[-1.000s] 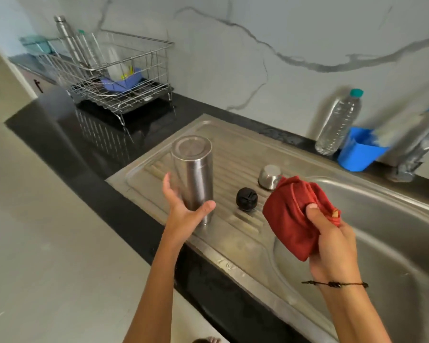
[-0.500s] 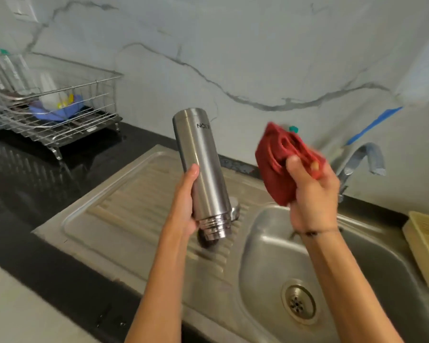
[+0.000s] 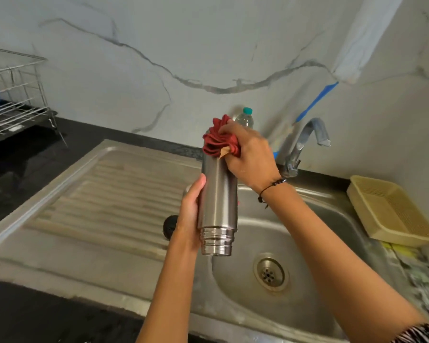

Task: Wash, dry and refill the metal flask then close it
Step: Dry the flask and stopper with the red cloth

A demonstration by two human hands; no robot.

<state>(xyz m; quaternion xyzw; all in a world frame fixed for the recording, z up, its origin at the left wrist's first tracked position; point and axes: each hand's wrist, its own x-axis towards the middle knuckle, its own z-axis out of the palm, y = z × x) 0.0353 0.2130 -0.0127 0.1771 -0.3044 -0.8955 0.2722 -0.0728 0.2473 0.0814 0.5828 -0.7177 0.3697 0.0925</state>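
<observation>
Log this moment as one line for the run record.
stage: drying | left hand: grips metal flask, mouth down over sink | right hand: presses red cloth on flask base | cap: off

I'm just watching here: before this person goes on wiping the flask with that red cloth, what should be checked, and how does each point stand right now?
1. Flask held firmly: ok. The left hand grips the metal flask round its lower body.
2. Cloth on the flask: ok. The right hand presses the red cloth on the raised base end.
3. Mouth pointing down to drain: ok. The threaded neck faces down, over the edge of the sink.
4. Inside dry: cannot tell, the opening faces away.
5. Stopper within reach: ok. A black stopper lies on the draining board, partly hidden by the left wrist.
6. Refill water at hand: ok. A plastic bottle stands behind the cloth.
</observation>
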